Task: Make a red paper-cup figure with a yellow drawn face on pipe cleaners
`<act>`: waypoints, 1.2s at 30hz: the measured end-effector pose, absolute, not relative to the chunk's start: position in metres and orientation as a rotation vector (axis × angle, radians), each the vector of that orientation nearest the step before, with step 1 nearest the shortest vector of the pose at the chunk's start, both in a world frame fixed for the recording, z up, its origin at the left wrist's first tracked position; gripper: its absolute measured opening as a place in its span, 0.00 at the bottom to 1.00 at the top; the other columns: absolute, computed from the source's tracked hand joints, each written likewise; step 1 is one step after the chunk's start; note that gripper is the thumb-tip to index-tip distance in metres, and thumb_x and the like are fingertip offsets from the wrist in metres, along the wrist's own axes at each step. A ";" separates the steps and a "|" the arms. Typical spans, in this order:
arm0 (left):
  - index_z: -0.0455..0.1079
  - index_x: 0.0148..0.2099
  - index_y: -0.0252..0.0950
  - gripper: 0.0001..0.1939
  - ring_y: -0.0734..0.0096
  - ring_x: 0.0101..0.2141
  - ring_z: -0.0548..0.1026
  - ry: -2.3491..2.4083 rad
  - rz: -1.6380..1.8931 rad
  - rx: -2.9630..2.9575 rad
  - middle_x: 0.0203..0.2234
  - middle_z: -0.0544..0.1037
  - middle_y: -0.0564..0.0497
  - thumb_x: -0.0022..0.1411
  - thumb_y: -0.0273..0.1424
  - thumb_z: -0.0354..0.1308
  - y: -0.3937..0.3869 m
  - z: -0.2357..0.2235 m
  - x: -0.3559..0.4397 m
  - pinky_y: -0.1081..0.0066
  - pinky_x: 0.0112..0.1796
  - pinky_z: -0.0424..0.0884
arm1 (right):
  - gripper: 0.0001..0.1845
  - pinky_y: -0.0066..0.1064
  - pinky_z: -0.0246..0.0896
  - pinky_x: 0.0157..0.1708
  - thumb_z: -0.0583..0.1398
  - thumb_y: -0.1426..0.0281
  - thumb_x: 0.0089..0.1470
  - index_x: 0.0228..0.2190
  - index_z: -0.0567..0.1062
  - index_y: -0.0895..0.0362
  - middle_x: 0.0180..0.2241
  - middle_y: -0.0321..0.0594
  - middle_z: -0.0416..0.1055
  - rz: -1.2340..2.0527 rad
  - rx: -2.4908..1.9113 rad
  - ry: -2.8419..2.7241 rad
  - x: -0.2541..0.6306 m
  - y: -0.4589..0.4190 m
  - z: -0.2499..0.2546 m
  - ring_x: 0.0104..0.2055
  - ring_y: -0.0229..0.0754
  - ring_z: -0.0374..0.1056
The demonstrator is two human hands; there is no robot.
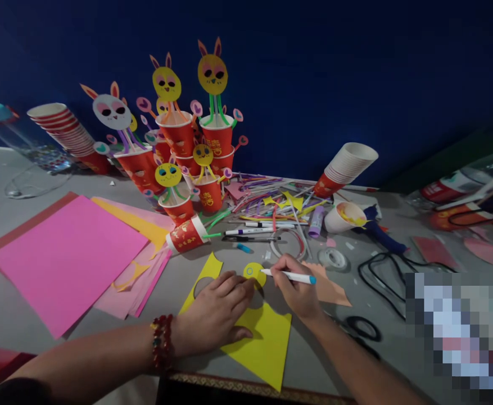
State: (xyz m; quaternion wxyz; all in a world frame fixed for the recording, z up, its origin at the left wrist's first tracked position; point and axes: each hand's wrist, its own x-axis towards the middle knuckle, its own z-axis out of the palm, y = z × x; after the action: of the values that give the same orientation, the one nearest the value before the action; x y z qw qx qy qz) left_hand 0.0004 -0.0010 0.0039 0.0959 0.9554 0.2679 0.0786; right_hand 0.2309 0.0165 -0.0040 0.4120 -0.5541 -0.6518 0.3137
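Observation:
My left hand [215, 315] lies palm down on a cut yellow paper sheet [267, 346], its fingers stretched out. The fingertips rest at the edge of a small yellow paper disc [253, 271]. A blue ring is drawn on the disc's left side. In my right hand [297, 295] is a white marker pen [294, 277] with a blue end, its tip at the disc's right side. Round holes are cut from the sheet. Just beyond lies a small blue pen cap [243, 247], with several pens [250, 231] behind it.
Red paper cups with rabbit figures [168, 175] stand behind, one cup [186, 234] tipped over. Pink paper [69, 253] lies left. Drinking straws [267, 197], a purple glue stick [316, 221], clear tape [334, 259], a cup stack [347, 169] and black cord [381, 281] lie further right.

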 end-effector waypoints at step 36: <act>0.59 0.66 0.28 0.40 0.53 0.60 0.64 0.789 0.262 2.834 0.62 0.68 0.41 0.64 0.54 0.56 -0.001 0.001 0.001 0.57 0.64 0.54 | 0.12 0.27 0.51 0.21 0.56 0.69 0.58 0.23 0.66 0.53 0.17 0.29 0.61 0.787 -1.405 -1.702 0.230 0.016 -0.007 0.18 0.35 0.57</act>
State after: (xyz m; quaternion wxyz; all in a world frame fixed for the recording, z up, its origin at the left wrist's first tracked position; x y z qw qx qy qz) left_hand 0.0013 -0.0007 0.0010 0.0937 0.9553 0.2661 0.0884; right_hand 0.2303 0.0164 -0.0070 0.3885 -0.5526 -0.6692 0.3096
